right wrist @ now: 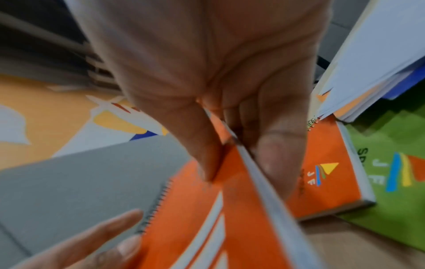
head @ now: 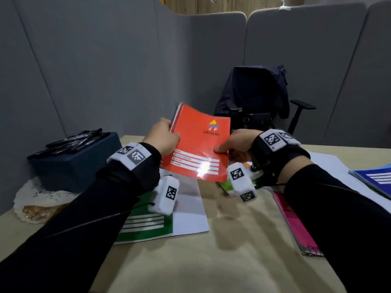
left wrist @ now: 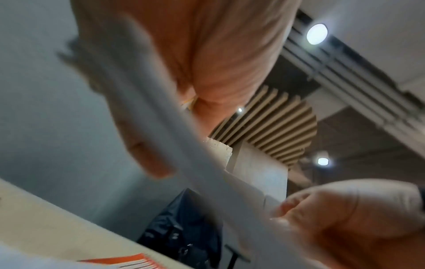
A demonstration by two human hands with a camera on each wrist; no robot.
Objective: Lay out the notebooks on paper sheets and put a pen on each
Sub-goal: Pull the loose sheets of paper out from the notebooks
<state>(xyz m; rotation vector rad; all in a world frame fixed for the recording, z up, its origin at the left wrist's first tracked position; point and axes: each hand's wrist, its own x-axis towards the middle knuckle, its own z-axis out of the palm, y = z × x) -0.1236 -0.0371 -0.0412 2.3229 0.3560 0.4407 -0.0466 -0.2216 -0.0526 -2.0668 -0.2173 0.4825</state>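
While the dark blue rectangular box (head: 74, 163) with black pens (head: 74, 141) on its lid sits at the far left of my beige table (head: 222, 240), a green spiral notebook (head: 148, 227) lies just right of it on a white paper sheet (head: 190, 212), partly under my left forearm. My left hand (head: 164, 137) grips the spiral-bound edge of the orange-red spiral notebook (head: 201, 144), thumb on the cover. This notebook is raised above the table centre, tilted, cover toward me. My right hand (head: 237, 141) pinches its opposite edge, thumb on top and fingers (right wrist: 276, 163) beneath. Below that hand lie a second orange notebook (right wrist: 328, 172) on a light green notebook (right wrist: 395, 163). Further right, a pink spiral notebook (head: 294, 220) lies under my right forearm. At the far right edge, a blue notebook (head: 376, 176) rests on another white sheet (head: 330, 163).
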